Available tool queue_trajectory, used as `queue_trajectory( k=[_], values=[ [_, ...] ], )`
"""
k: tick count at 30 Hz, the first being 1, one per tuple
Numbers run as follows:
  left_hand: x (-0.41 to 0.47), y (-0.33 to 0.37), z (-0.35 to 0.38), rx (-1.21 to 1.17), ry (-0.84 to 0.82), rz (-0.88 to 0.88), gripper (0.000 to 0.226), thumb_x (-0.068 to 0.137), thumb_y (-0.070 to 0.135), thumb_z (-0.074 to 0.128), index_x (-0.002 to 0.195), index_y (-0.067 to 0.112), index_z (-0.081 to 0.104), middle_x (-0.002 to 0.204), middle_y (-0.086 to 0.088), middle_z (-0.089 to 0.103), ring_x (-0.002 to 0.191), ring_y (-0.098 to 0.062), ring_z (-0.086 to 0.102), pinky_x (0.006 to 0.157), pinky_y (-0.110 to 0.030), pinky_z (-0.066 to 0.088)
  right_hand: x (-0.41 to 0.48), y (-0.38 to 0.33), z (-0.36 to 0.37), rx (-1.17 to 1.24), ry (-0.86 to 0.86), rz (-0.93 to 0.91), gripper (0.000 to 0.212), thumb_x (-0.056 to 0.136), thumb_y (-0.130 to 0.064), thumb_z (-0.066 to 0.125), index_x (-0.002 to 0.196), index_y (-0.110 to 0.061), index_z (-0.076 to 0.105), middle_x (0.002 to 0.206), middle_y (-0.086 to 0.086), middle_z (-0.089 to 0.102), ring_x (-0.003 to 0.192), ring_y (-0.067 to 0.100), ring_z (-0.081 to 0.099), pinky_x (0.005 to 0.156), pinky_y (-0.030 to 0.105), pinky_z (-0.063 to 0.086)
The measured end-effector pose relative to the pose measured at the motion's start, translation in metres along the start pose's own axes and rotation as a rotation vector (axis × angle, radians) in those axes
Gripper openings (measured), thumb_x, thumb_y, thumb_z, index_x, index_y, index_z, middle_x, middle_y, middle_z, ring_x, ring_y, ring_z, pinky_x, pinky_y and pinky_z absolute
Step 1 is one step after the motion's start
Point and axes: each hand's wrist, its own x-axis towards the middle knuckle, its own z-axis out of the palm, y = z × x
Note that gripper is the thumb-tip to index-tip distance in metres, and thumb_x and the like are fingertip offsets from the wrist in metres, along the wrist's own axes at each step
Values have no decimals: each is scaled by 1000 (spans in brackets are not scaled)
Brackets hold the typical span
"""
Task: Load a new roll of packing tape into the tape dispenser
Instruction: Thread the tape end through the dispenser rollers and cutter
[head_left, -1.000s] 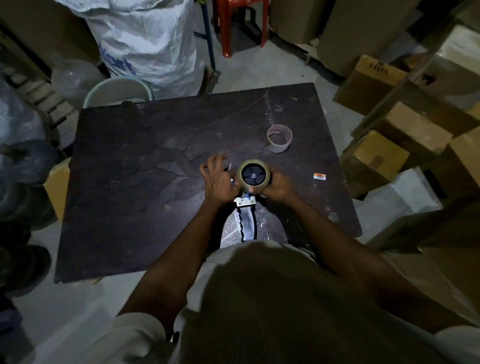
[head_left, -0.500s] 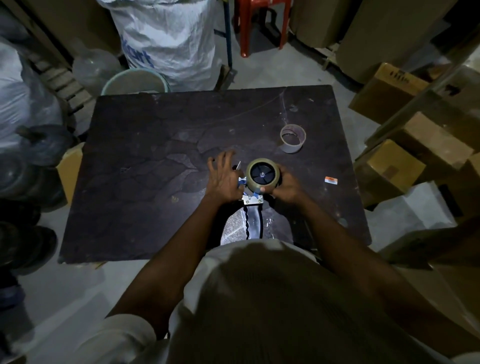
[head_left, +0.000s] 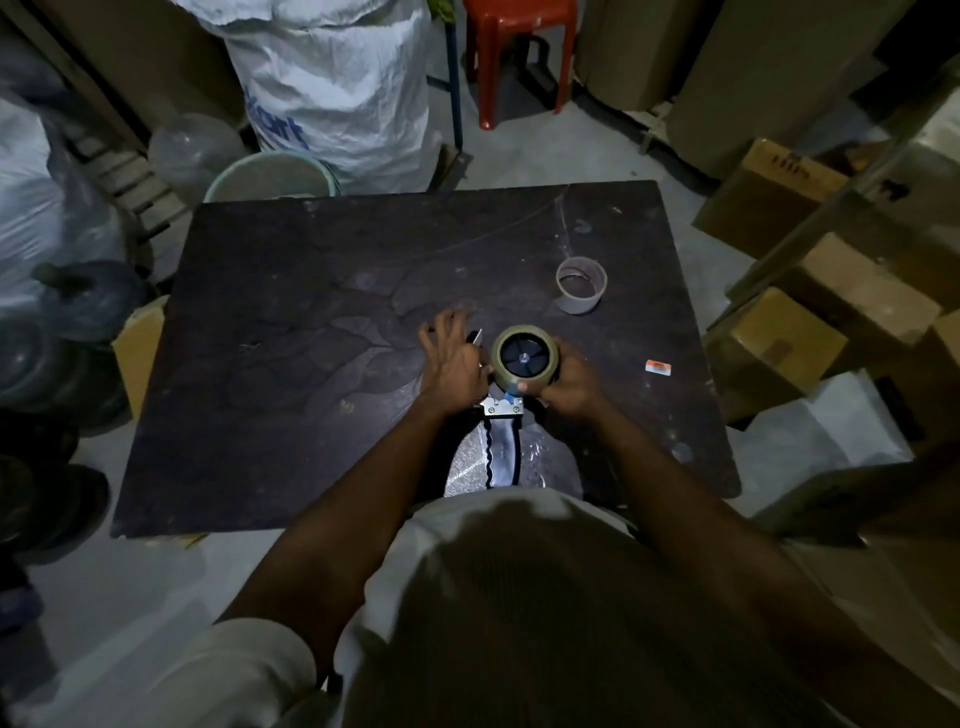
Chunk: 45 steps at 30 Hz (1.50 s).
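A tan roll of packing tape (head_left: 524, 382) sits on the black spoked hub of the tape dispenser (head_left: 503, 451), which lies near the front of the dark table (head_left: 291, 364), its black handle pointing toward me. My right hand (head_left: 563, 382) grips the right side of the roll, thumb on its front edge. My left hand (head_left: 454, 361) is at the dispenser's left side beside the metal blade end, fingers spread upward; what it pinches is hidden. An empty cardboard tape core (head_left: 581, 286) stands farther back on the right.
A small orange-and-white label (head_left: 658, 367) lies right of the roll. Cardboard boxes (head_left: 784, 348) are stacked at the right. Behind the table are a pale bucket (head_left: 270, 176), a white woven sack (head_left: 332, 88) and a red plastic stool (head_left: 519, 52).
Both hands stay on the dispenser and roll. The view has tilted slightly, so the table sits a little lower and further right in the picture.
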Motion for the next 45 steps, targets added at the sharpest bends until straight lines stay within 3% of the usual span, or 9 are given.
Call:
queue_trajectory(
  k=[5,11,15,19,23,27,30,36,45],
  values=[
    [0,2,-2,-30,2,-39,34,72,46,58,84,23,80,153,-8,36,138,-35,25,107,-58,26,-17,-23,4,-464,143,-21,92,77,-53,83,150,-17,40,148,9,42,139,32,37,108,46,40],
    [0,9,-1,42,-105,-49,27,83,43,60,94,25,79,159,-10,30,146,-37,18,111,-59,23,-24,-42,6,-668,56,-274,42,96,-34,65,138,-25,64,150,1,51,144,24,36,104,43,32],
    [-3,4,-3,-15,-103,-46,30,83,45,61,100,26,79,152,-7,40,138,-33,26,107,-53,30,-38,-42,14,-694,175,-352,25,96,-36,64,113,-21,74,125,5,67,128,29,56,93,43,39],
    [-9,-1,-3,-111,-71,-76,29,84,46,63,102,29,79,142,-4,48,133,-31,30,102,-47,30,-60,-49,21,-766,170,-264,60,92,-77,52,81,-20,67,89,4,72,94,26,69,72,35,45],
    [-11,-1,-5,-192,-73,-160,24,84,46,66,94,30,81,141,-4,50,136,-31,30,105,-49,33,-62,-44,26,-814,67,-52,86,71,-103,41,77,-20,61,84,3,69,87,25,72,69,31,39],
    [-13,-2,-2,-216,-87,-186,23,86,48,68,94,31,82,140,-2,51,140,-31,27,108,-47,31,-62,-32,32,-714,-64,-3,82,67,-99,51,72,-19,66,68,-2,61,71,18,67,60,29,40],
    [-16,-3,-3,-227,-81,-183,21,86,46,70,93,31,82,141,0,52,139,-29,27,108,-47,30,-64,-28,35,-557,-142,31,70,78,-82,65,54,-19,49,52,-3,48,51,14,50,53,31,34],
    [-24,-6,-10,-226,-54,-222,20,85,41,71,91,27,83,135,-4,52,133,-28,33,104,-45,32,-56,-17,42,-374,-185,91,63,77,-73,71,52,-15,64,52,-2,70,52,14,69,68,37,62],
    [-33,-3,-16,-396,-37,-175,17,88,22,69,84,13,82,125,-19,62,119,-33,54,102,-43,43,-54,-1,53,-400,-143,89,88,49,-99,50,67,-14,61,67,6,66,63,24,68,56,30,50]
  ],
)
